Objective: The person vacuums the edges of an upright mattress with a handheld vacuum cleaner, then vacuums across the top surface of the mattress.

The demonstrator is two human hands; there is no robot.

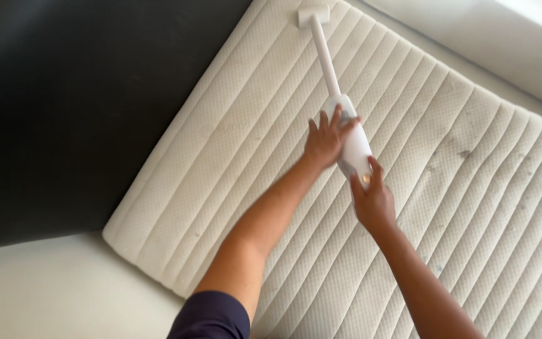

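— What have you got in your hands?

— A white handheld vacuum (354, 147). My right hand (374, 201) is clenched around the rear end of its body, thumb lying up along the casing near a small round button. My left hand (326, 141) rests against the left side of the body further up, fingers spread and curled over it, so both hands are grasping the same machine.

— And where is the vacuum itself?

— Over the cream quilted mattress (472, 207). Its long white tube (324, 56) runs away from me, and the flat nozzle head (313, 15) sits on the mattress near the far edge.

— What's the mattress like?

— Ribbed with stitched channels, with a few small dark specks (462, 152) to the right of my hands.

— Anything around it?

— A dark panel (64, 113) lies just beside the mattress's left edge, and a pale floor (51, 289) shows below its near corner. My left arm has a navy sleeve (211, 317).
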